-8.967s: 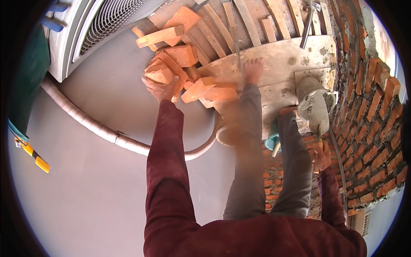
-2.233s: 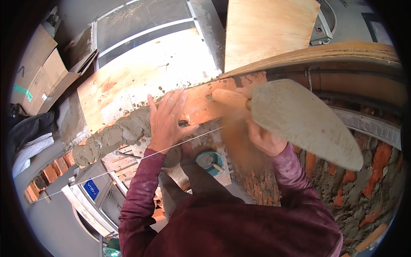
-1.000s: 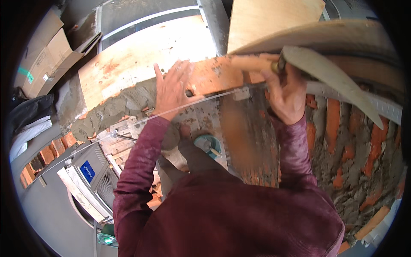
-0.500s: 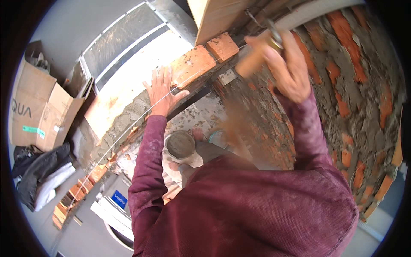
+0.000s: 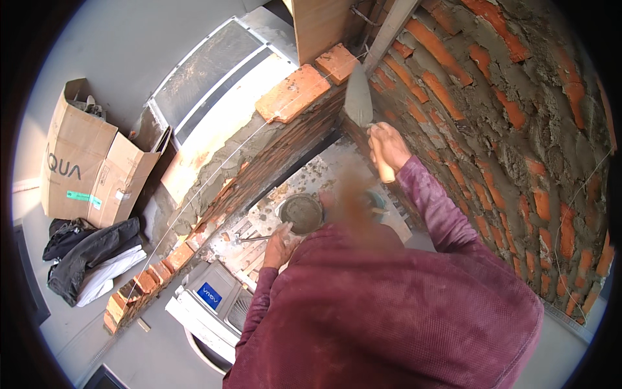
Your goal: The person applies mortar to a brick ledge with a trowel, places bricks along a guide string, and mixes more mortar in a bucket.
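Observation:
My right hand is closed on the wooden handle of a trowel, its blade pointing up in the inner corner. My left hand is low beside my body near a metal tool; its fingers are too small and blurred to read. Orange bricks lie along the top of the left wall, beside a string line, with grey mortar spread beyond them. Below, a round bucket of mortar stands on the platform, with a teal container partly hidden.
A mortar-smeared brick wall rises on the right. At left are cardboard boxes, a pile of dark and white clothes and a white appliance. A framed panel and plywood lie beyond the low wall.
My left hand has left the bricks on the wall top and dropped toward the platform. My right hand with the trowel has come down and left, its blade now upward. The view has turned.

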Available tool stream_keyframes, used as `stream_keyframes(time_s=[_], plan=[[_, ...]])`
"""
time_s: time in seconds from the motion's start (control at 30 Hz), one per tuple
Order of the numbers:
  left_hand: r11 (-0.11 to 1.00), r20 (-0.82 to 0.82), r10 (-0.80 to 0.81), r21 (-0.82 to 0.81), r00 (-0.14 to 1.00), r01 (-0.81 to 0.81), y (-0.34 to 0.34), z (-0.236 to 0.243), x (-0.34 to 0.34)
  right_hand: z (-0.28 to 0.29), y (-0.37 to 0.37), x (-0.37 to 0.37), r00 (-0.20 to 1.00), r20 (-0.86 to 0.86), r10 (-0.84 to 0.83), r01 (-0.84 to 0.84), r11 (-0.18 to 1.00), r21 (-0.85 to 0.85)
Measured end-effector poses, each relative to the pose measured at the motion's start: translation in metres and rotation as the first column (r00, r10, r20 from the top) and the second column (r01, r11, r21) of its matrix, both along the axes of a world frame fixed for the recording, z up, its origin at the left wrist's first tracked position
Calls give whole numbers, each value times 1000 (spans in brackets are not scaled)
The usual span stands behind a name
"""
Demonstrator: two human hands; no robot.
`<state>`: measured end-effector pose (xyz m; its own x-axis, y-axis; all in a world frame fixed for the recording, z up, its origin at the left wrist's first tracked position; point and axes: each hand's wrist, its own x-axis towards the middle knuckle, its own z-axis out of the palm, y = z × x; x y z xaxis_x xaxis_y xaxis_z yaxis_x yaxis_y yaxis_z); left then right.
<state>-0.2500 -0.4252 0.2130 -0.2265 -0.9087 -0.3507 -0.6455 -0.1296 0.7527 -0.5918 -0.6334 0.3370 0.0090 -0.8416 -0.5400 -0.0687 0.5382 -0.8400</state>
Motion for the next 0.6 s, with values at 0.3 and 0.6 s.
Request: stream_keyframes(time_s=[0.3, 0.6], plan=[[508, 165, 659, 621, 733, -597, 221, -62, 55, -72, -43, 102, 495, 724, -480, 170, 871, 461], [427, 105, 767, 653, 633, -625, 273, -65, 63, -68, 21, 228, 341, 761, -552, 60, 821, 568]])
